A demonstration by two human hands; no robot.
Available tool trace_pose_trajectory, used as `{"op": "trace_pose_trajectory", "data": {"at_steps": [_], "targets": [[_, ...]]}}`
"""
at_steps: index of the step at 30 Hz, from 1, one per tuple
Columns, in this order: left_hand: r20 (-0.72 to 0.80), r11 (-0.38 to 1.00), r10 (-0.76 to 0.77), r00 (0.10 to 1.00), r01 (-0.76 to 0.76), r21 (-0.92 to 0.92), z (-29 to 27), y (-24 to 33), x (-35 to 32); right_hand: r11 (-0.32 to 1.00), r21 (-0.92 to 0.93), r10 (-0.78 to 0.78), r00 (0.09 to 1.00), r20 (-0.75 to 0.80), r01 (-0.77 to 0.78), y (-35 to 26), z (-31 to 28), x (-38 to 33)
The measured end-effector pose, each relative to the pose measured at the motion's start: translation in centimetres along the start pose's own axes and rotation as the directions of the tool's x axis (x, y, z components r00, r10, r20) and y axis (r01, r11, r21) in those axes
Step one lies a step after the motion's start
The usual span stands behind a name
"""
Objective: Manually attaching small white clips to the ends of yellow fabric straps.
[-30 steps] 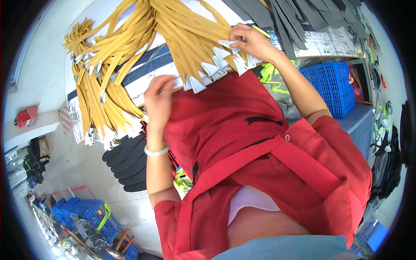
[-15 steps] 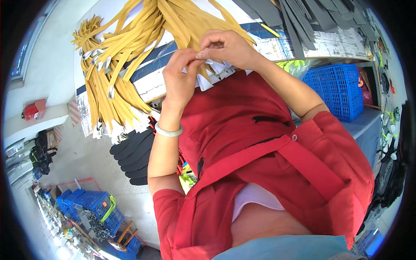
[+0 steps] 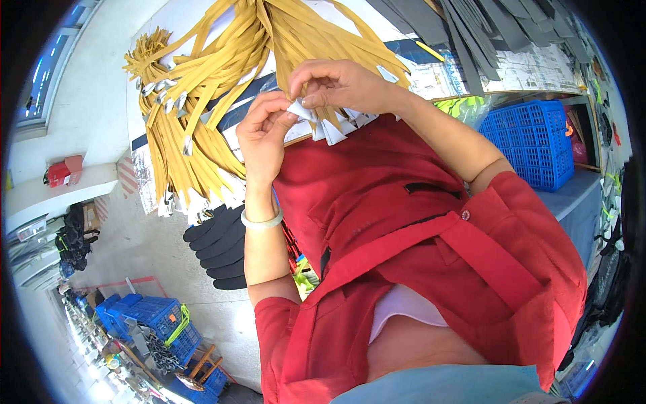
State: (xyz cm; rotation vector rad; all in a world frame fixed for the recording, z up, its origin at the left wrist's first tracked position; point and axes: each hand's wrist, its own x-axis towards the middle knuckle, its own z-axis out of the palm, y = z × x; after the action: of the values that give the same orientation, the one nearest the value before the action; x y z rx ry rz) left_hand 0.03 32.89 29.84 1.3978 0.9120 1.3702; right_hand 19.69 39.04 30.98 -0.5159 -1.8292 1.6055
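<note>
A bundle of mustard-yellow straps [image 3: 296, 37] with white end tabs hangs over the near table edge. Between my hands a small white tab [image 3: 301, 110] shows. My left hand [image 3: 264, 135], a pale bangle on its wrist, pinches this tab with thumb and fingertips. From the right, my right hand [image 3: 350, 84] has its fingers curled and its thumb against the tab's other side. Below my fingers, more white strap ends [image 3: 330, 131] fan out against my red apron. Whether the tab is folded cannot be made out.
More yellow straps [image 3: 161, 141] drape over the table's left corner. Dark grey strips [image 3: 471, 40] lie at the back right, near a yellow pen-like stick [image 3: 429, 51]. A blue plastic crate [image 3: 528, 145] stands below right. Black padded pieces [image 3: 219, 246] hang at lower left.
My fingertips have come a little apart, and the white tab now shows between them. Both hands sit slightly lower; the whole view has shifted a little.
</note>
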Motion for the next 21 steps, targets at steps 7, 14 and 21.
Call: {"op": "trace_pose_trajectory", "data": {"at_steps": [7, 14, 21], "targets": [[-0.077, 0.950, -0.098, 0.992, 0.070, -0.305, -0.1, -0.7, 0.1, 0.979, -0.176, -0.094, 0.995, 0.046, 0.101, -0.5, -0.2, 1.9], [0.122, 0.927, -0.127, 0.984, 0.162, -0.339, -1.6, -0.8, 1.1, 0.979, 0.151, 0.129, 0.989, 0.066, -0.138, -0.6, -0.6, 2.0], [-0.197, 0.960, -0.174, 0.965, 0.122, -0.251, 0.0, -0.9, 0.9, 0.970, 0.195, 0.169, 0.980, -0.102, -0.147, -0.3, 0.4, 2.7]]}}
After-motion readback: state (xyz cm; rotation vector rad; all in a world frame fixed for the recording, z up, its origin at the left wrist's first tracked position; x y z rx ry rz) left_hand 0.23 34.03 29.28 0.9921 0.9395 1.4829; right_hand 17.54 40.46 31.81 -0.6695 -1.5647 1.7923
